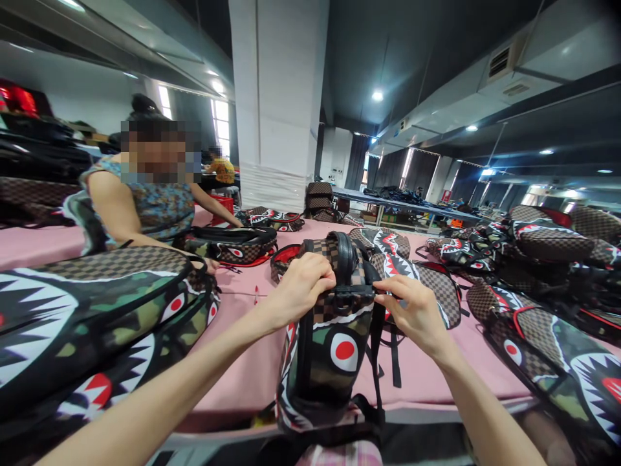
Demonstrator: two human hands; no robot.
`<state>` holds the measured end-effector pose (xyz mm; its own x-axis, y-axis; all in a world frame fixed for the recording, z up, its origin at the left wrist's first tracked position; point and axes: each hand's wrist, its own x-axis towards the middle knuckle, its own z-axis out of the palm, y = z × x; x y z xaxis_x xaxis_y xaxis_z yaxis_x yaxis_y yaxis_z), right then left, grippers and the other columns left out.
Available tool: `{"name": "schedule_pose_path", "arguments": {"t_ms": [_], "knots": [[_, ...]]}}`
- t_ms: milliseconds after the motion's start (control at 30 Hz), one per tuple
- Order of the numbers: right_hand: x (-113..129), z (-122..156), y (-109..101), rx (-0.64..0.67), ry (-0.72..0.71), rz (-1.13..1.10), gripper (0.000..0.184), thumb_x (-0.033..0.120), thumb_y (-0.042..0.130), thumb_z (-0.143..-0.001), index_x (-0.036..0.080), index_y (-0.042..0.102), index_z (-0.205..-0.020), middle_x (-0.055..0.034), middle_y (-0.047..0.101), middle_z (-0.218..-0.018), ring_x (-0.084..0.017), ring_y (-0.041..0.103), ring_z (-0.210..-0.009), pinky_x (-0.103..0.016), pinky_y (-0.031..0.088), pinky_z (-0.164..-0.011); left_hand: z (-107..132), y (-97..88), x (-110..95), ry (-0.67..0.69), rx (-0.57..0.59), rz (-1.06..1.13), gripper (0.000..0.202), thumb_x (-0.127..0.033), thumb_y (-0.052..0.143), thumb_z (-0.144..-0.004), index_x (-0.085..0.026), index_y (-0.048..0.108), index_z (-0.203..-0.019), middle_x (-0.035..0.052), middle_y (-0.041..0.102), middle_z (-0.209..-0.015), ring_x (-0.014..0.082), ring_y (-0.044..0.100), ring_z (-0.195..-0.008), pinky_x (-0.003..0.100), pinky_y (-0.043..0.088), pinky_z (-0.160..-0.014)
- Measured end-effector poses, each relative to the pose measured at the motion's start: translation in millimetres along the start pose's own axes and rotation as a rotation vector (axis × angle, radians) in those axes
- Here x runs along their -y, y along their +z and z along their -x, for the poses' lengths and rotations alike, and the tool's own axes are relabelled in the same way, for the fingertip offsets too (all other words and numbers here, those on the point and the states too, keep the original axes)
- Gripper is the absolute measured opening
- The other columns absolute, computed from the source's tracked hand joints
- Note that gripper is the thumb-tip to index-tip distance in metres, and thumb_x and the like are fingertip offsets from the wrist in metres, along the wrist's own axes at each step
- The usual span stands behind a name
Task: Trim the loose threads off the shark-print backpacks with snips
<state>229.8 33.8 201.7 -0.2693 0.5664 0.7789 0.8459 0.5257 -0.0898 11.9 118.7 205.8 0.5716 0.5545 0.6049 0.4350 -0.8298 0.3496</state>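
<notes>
A backpack [334, 349] with a brown checker top, camouflage body and a shark-mouth print with a red-and-white eye stands upright at the near edge of the pink table [247, 362]. My left hand [301, 285] is closed on its top left, next to the black carry handle [345, 255]. My right hand [414, 310] pinches the top on the right side, fingers pressed together at the black strap or zipper area. Both forearms reach in from the bottom of the view.
Stacked backpacks [87, 323] of the same print fill the left foreground, and more lie piled at the right [543, 310] and across the table's back. A person [145, 200] sits at far left handling another bag [233, 243]. A white pillar [279, 97] stands behind.
</notes>
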Motion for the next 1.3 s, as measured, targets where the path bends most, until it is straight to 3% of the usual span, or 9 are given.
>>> {"name": "schedule_pose_path", "arguments": {"t_ms": [300, 500, 667, 800, 900, 1067, 1300], "knots": [[13.1, -20.3, 20.6, 0.033, -0.095, 0.175, 0.010, 0.020, 0.064, -0.080, 0.022, 0.069, -0.088, -0.0008, 0.069, -0.084, -0.015, 0.061, -0.074, -0.027, 0.041, -0.069, 1.9, 2.8, -0.3, -0.013, -0.024, 0.044, 0.020, -0.024, 0.042, -0.082, -0.019, 0.048, -0.063, 0.0034, 0.056, -0.078, 0.0198, 0.046, -0.087, 0.034, 0.035, -0.079], [16.6, -25.9, 20.7, 0.082, -0.139, 0.199, 0.009, 0.022, 0.062, -0.082, 0.023, 0.070, -0.083, -0.0003, 0.069, -0.081, -0.013, 0.060, -0.071, -0.026, 0.040, -0.066, 2.0, 5.4, -7.5, -0.033, -0.048, 0.054, 0.019, -0.024, 0.043, -0.080, -0.019, 0.048, -0.062, 0.0030, 0.056, -0.075, 0.0197, 0.048, -0.086, 0.034, 0.037, -0.080], [14.0, -21.7, 19.5, 0.096, -0.032, 0.154, 0.008, 0.020, 0.062, -0.081, 0.024, 0.070, -0.083, 0.0004, 0.069, -0.080, -0.013, 0.060, -0.071, -0.025, 0.041, -0.067, 17.4, -20.0, 5.0, -0.105, -0.163, 0.206, 0.025, -0.032, 0.038, -0.081, -0.019, 0.049, -0.063, 0.0028, 0.057, -0.079, 0.0172, 0.052, -0.080, 0.028, 0.041, -0.075], [12.4, -19.1, 19.9, 0.104, 0.002, 0.102, 0.012, 0.018, 0.062, -0.080, 0.023, 0.069, -0.089, -0.0003, 0.068, -0.083, -0.015, 0.061, -0.074, -0.026, 0.043, -0.069, 43.0, -38.2, 20.7, -0.289, -0.182, -0.026, 0.030, -0.043, 0.041, -0.077, -0.021, 0.060, -0.066, 0.0044, 0.063, -0.081, 0.0218, 0.056, -0.081, 0.030, 0.041, -0.073], [18.7, -18.6, 25.6, 0.059, -0.025, 0.073, 0.012, 0.020, 0.061, -0.081, 0.021, 0.067, -0.092, -0.0020, 0.068, -0.086, -0.016, 0.062, -0.077, -0.026, 0.045, -0.069, 54.3, -21.8, 14.1, -0.474, -0.150, -0.079, 0.028, -0.047, 0.048, -0.074, -0.022, 0.061, -0.078, 0.0036, 0.065, -0.076, 0.0222, 0.059, -0.073, 0.030, 0.041, -0.067], [36.4, -14.0, 39.5, -0.043, -0.082, 0.218, 0.013, 0.019, 0.056, -0.085, 0.018, 0.065, -0.094, -0.0059, 0.066, -0.085, -0.017, 0.061, -0.079, -0.027, 0.045, -0.068, 50.0, 19.8, -4.7, -0.563, -0.195, 0.222, 0.023, -0.042, 0.049, -0.073, -0.020, 0.053, -0.076, 0.0003, 0.060, -0.068, 0.0177, 0.056, -0.063, 0.027, 0.039, -0.059], [39.0, -4.3, 38.9, -0.106, -0.135, 0.287, 0.013, 0.019, 0.053, -0.087, 0.017, 0.064, -0.093, -0.0057, 0.066, -0.081, -0.016, 0.058, -0.074, -0.028, 0.042, -0.066, 45.6, 25.7, 1.0, -0.615, -0.137, 0.780, 0.028, -0.043, 0.059, -0.064, -0.016, 0.055, -0.068, -0.0044, 0.047, -0.058, 0.0088, 0.039, -0.050, 0.020, 0.029, -0.046]]}}
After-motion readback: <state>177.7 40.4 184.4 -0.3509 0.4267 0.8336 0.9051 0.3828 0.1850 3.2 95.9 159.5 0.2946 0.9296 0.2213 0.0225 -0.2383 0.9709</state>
